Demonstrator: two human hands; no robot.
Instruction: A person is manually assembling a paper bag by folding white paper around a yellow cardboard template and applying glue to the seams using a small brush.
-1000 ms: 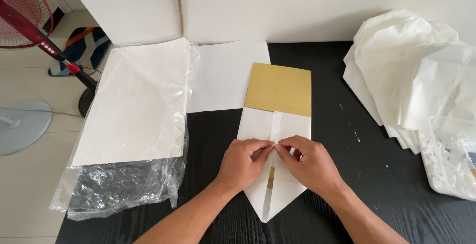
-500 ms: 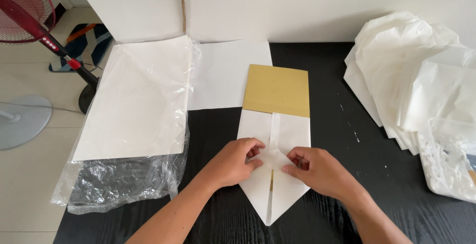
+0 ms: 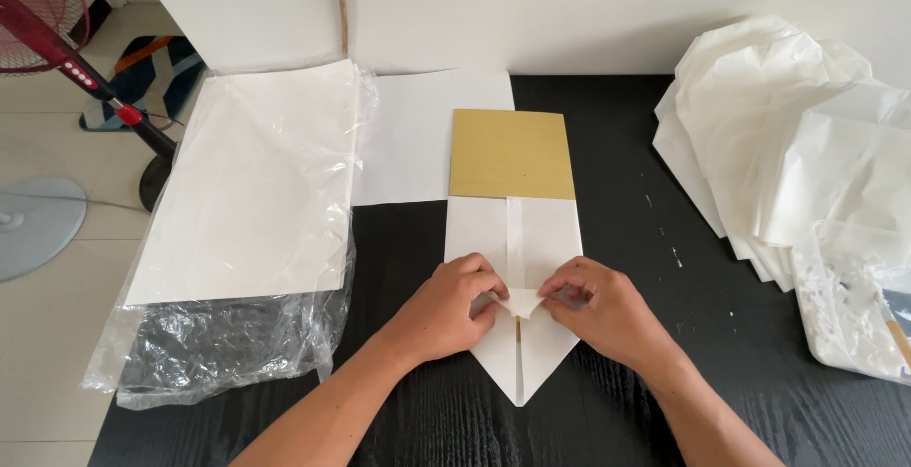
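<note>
A white folded paper (image 3: 546,239) lies on the black table (image 3: 626,239), its near end folded to a point. A tan cardboard sheet (image 3: 511,154) sticks out of its far end. My left hand (image 3: 451,306) and my right hand (image 3: 603,310) rest on the paper's lower half, side by side. Their fingertips pinch a small folded white flap (image 3: 521,303) at the centre seam between them.
A stack of white sheets in clear plastic wrap (image 3: 242,211) covers the table's left side. A loose white sheet (image 3: 418,135) lies behind the fold. Crumpled white paper pieces (image 3: 797,135) pile at the right. A red fan (image 3: 57,40) stands on the floor at left.
Both hands slid slightly toward me along the seam, and a small flap is now raised and pinched between the fingertips.
</note>
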